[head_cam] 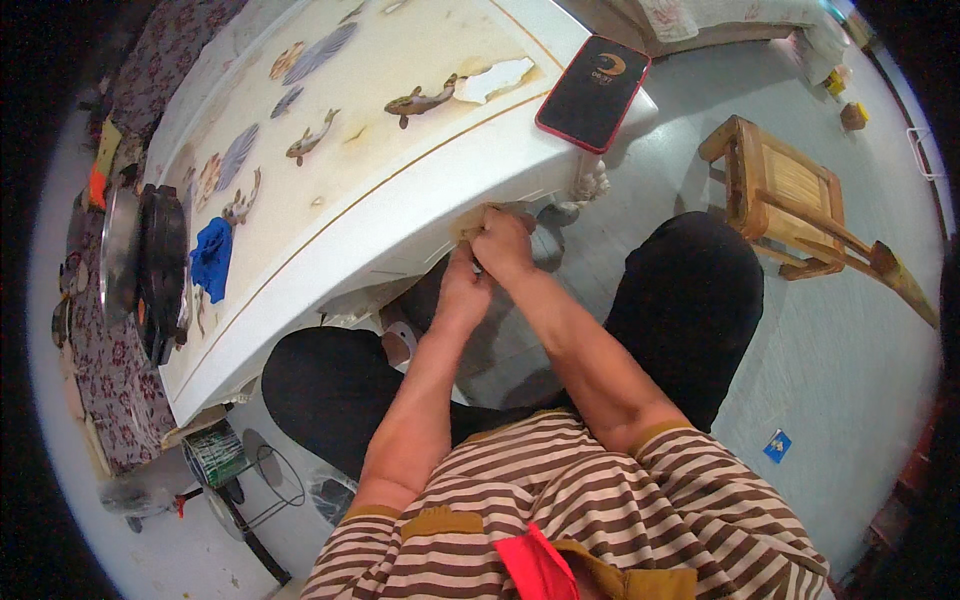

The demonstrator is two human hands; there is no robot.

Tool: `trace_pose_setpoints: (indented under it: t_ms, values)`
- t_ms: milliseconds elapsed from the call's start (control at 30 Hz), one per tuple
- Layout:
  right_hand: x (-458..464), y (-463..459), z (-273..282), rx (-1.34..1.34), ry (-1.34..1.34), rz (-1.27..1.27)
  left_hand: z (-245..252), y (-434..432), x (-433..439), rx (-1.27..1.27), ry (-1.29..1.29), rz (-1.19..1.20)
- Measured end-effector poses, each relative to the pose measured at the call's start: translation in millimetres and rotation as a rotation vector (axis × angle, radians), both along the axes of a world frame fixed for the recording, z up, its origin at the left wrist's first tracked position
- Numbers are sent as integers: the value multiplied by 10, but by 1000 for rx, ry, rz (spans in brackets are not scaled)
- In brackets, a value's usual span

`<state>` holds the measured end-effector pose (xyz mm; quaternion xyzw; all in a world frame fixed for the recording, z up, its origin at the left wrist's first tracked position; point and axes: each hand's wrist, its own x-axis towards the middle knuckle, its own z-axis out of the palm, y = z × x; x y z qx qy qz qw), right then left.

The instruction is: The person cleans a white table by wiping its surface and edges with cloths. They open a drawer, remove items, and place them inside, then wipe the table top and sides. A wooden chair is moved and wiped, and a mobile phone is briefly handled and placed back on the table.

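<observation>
My right hand [504,244] is curled against a small tan piece [470,223] at the front side of a white table [337,232]. My left hand [461,289] is just below it, thumb and fingers close to the right hand. The left fingertips are partly hidden, and what they touch cannot be made out. Both hands are under the table's front edge, between my knees. On the table's right corner lies a phone [592,94] with a red edge. The tabletop bears printed fish and shells, with a torn white patch [495,81] near the phone.
A blue cloth [211,259] and a black appliance [161,270] are at the table's left end. A wooden stool [787,195] stands on the right. At lower left are a green tin [214,452] and a wire ring stand [279,472]. A blue packet [778,445] lies on the floor.
</observation>
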<state>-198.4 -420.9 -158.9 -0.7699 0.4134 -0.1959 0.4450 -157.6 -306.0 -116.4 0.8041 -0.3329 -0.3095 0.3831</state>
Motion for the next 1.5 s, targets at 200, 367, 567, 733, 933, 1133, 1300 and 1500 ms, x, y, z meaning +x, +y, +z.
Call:
trace_pose_setpoints:
  t_ms: [200,367,567,733,933,1133,1300,1500]
  values:
    - [-52,69,707,-79,-48,63,285,130,-18,-157,-171,8]
    - [-43,137,312,-38,-22,-29,101,20,-69,-216,-77,12]
    - [-61,66,-108,133,62,-133,-445,-15,104,-25,-100,-138]
    - [-10,27,-182,101,-64,-118,-289,-27,54,32,-205,-73]
    - [-11,154,714,20,-52,54,476,198,-103,-71,-171,55]
    - [-10,160,465,-96,-103,-14,121,153,-96,-145,-199,26]
    - [-100,-54,-25,56,-65,-28,-145,-3,27,21,-120,-163]
    - [-296,-436,157,39,-223,-203,210,-382,-157,-41,-324,-319]
